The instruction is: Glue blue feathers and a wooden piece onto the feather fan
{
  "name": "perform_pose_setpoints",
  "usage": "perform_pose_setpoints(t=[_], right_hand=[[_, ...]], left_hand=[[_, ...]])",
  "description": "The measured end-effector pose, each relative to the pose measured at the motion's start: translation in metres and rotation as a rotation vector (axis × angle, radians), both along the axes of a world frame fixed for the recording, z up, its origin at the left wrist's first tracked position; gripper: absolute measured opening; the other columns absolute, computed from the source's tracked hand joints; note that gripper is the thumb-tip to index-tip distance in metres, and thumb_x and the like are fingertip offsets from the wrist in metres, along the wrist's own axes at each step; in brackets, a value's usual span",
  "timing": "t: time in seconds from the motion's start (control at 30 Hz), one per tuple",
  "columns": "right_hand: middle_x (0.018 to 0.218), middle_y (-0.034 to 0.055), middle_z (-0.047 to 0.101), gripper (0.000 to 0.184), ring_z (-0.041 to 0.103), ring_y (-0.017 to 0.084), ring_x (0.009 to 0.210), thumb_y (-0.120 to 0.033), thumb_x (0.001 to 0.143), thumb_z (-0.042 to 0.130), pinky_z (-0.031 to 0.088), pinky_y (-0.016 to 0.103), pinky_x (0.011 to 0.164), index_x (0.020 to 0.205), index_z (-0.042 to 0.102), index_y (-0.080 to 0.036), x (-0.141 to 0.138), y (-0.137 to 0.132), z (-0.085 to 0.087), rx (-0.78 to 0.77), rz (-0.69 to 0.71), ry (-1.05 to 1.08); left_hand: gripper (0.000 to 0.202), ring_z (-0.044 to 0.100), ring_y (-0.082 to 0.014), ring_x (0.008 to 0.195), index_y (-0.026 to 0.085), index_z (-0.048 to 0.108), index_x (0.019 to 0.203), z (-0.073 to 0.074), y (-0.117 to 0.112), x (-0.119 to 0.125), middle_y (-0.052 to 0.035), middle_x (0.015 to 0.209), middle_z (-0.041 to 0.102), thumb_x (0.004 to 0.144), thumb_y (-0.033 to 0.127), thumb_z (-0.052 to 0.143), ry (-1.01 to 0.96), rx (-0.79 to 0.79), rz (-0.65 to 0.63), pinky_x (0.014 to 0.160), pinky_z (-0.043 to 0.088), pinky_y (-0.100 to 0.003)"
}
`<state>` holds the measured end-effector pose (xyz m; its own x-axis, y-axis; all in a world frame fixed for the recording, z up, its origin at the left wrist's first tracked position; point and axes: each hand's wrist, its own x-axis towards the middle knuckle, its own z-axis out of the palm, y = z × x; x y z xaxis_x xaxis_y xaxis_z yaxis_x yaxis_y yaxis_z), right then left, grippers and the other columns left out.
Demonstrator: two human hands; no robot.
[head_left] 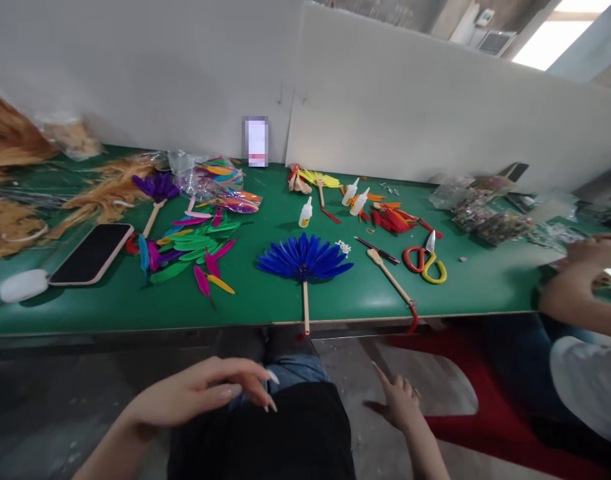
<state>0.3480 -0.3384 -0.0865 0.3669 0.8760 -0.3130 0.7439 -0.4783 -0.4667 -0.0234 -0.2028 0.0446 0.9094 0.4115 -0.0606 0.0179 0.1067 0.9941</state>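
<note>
Handling seems to be between steps: the left hand [215, 392] is empty, loosely bent; the right hand [399, 403] empty, index extended. At 12 o'clock lies a blue, semicircular feather fan [305, 261]. Lifting it would call for pinching its straight wooden handle [306, 303], which just overhangs the glossy green table [265, 303]. Green surface separates it from loose multicoloured feathers [202, 245] at 9 o'clock.

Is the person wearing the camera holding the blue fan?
No, the blue fan lies on the table, apart from the left hand and right hand.
</note>
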Motion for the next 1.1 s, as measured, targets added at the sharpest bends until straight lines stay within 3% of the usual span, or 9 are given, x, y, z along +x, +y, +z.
perform_pose_setpoints(t=[0.07, 0.17, 0.27, 0.37, 0.43, 0.5, 0.57, 0.67, 1.1], right_hand=[[0.060, 0.0102, 0.067, 0.034, 0.069, 0.032, 0.066, -0.047, 0.080, 0.052, 0.051, 0.048, 0.067, 0.081, 0.070, -0.018, -0.006, 0.005, -0.018, -0.019, -0.013, 0.093], [0.073, 0.0138, 0.072, 0.036, 0.071, 0.031, 0.078, -0.037, 0.085, 0.043, 0.052, 0.045, 0.075, 0.084, 0.073, -0.017, -0.017, 0.011, -0.018, 0.016, 0.061, 0.205], [0.121, 0.0109, 0.065, 0.044, 0.061, 0.026, 0.112, -0.027, 0.075, 0.057, 0.048, 0.039, 0.091, 0.119, 0.063, -0.023, -0.028, 0.014, 0.013, 0.078, 0.302, 0.345], [0.091, 0.0080, 0.074, 0.039, 0.069, 0.024, 0.091, -0.034, 0.088, 0.046, 0.052, 0.042, 0.087, 0.122, 0.061, -0.020, -0.035, 0.021, 0.055, 0.075, 0.333, 0.385], [0.074, 0.0076, 0.073, 0.044, 0.071, 0.022, 0.079, -0.037, 0.095, 0.032, 0.054, 0.041, 0.082, 0.120, 0.062, -0.016, -0.039, 0.029, 0.077, 0.138, 0.282, 0.414], [0.118, 0.0107, 0.066, 0.045, 0.060, 0.021, 0.113, -0.033, 0.096, 0.032, 0.045, 0.041, 0.098, 0.138, 0.044, -0.022, -0.042, 0.039, 0.090, 0.237, 0.317, 0.436], [0.150, 0.0052, 0.034, 0.052, 0.034, 0.019, 0.137, -0.029, 0.095, 0.036, 0.034, 0.041, 0.109, 0.146, 0.026, -0.030, -0.048, 0.048, 0.095, 0.304, 0.363, 0.402], [0.155, 0.0023, 0.024, 0.056, 0.024, 0.020, 0.141, -0.028, 0.093, 0.042, 0.030, 0.043, 0.111, 0.146, 0.023, -0.033, -0.060, 0.061, 0.094, 0.358, 0.391, 0.330], [0.151, 0.0078, 0.032, 0.054, 0.024, 0.028, 0.140, -0.018, 0.089, 0.049, 0.033, 0.052, 0.109, 0.141, 0.038, -0.028, -0.092, 0.085, 0.056, 0.545, 0.590, 0.014]], left_hand=[[0.033, 0.064, -0.0223, 0.101, 0.024, 0.061, 0.119, -0.006, -0.003, 0.001, -0.0085, 0.101, 0.072, 0.095, 0.035, 0.042, 0.152, 0.082, 0.017, 0.093, 0.045, -0.037], [0.028, 0.067, -0.0156, 0.063, 0.021, 0.067, 0.100, -0.012, -0.002, 0.000, -0.0012, 0.065, 0.070, 0.094, 0.035, 0.043, 0.309, 0.099, 0.227, 0.069, 0.051, -0.025], [0.025, 0.059, -0.0116, 0.049, 0.021, 0.067, 0.100, -0.014, 0.002, 0.000, 0.0019, 0.061, 0.064, 0.090, 0.037, 0.050, 0.370, 0.218, 0.509, 0.056, 0.050, -0.021], [0.037, 0.066, -0.0172, 0.082, 0.025, 0.054, 0.125, -0.022, 0.005, 0.010, -0.0010, 0.084, 0.068, 0.090, 0.036, 0.051, 0.389, 0.500, 0.636, 0.084, 0.051, -0.031], [0.050, 0.058, -0.0224, 0.112, 0.028, 0.037, 0.139, -0.032, 0.007, 0.022, -0.0062, 0.117, 0.063, 0.091, 0.035, 0.049, 0.428, 0.691, 0.599, 0.099, 0.043, -0.040], [0.064, 0.039, -0.0257, 0.133, 0.028, 0.016, 0.147, -0.045, 0.010, 0.038, -0.0095, 0.142, 0.046, 0.092, 0.037, 0.048, 0.440, 0.879, 0.506, 0.108, 0.033, -0.046], [0.077, 0.029, -0.0254, 0.138, 0.026, -0.005, 0.148, -0.057, 0.014, 0.053, -0.0112, 0.147, 0.037, 0.093, 0.040, 0.046, 0.424, 1.046, 0.424, 0.112, 0.025, -0.050], [0.089, 0.028, -0.0252, 0.138, 0.022, -0.021, 0.145, -0.066, 0.023, 0.072, -0.0141, 0.147, 0.037, 0.092, 0.046, 0.046, 0.426, 1.184, 0.376, 0.112, 0.021, -0.052], [0.077, 0.036, -0.0246, 0.135, 0.016, -0.007, 0.148, -0.071, 0.030, 0.088, -0.0150, 0.145, 0.040, 0.095, 0.045, 0.040, 0.458, 1.293, 0.310, 0.112, 0.023, -0.048]])
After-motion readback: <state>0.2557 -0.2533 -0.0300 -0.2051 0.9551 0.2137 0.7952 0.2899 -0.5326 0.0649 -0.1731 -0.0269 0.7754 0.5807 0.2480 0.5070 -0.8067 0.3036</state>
